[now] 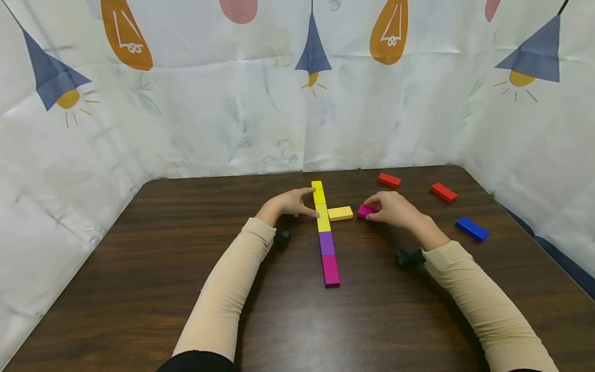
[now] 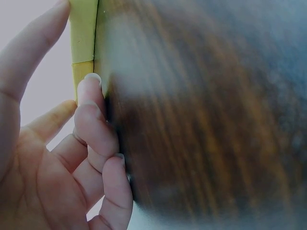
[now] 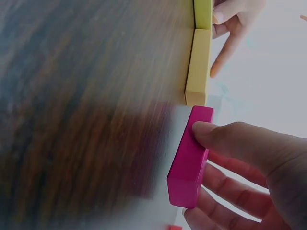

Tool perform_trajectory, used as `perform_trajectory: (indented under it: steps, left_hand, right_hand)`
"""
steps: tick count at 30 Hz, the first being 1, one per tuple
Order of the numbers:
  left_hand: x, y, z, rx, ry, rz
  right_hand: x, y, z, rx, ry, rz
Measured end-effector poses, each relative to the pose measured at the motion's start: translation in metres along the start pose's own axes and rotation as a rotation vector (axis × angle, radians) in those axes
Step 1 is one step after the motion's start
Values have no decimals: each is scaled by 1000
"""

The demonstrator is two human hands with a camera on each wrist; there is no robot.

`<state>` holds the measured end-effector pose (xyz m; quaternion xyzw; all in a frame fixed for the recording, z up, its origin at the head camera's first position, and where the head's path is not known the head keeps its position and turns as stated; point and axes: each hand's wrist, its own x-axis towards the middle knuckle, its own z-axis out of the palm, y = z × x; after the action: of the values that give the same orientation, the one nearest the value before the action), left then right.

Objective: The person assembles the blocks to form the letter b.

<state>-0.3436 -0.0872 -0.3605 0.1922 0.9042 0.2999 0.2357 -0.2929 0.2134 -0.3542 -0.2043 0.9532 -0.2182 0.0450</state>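
Observation:
My right hand [image 1: 395,209] pinches a magenta block [image 3: 187,158] between thumb and fingers, close to the right end of a pale yellow block [image 1: 341,213]. That pale block points sideways from a straight row: a yellow block [image 1: 318,192] at the far end, a yellow-green block [image 1: 323,217], a purple block [image 1: 327,243], and another magenta block [image 1: 330,270] nearest me. Beside the row's far part, my left hand [image 1: 292,202] has its index finger at the yellow block and its thumb at the yellow-green block. The left wrist view shows its other fingers bent.
On the right of the brown table [image 1: 186,289] lie a red block [image 1: 389,180], a second red block [image 1: 443,192] and a blue block [image 1: 471,229]. A white printed curtain [image 1: 209,119] hangs behind the table and along its sides.

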Motion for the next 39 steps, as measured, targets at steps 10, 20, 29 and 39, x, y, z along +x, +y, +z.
perform_trajectory:
  steps: [10, 20, 29, 39]
  left_hand:
    - [0, 0, 0, 6, 8, -2]
    - [-1, 0, 1, 3, 14, 1]
    - [-1, 1, 0, -5, 13, -3]
    - [-1, 1, 1, -4, 11, 0]
  right_hand:
    - [3, -5, 2, -1, -22, 17]
    - [5, -7, 6, 4, -33, 24]
    - [4, -8, 5, 2, -42, 30]
    - [-1, -2, 2, -1, -78, 38]
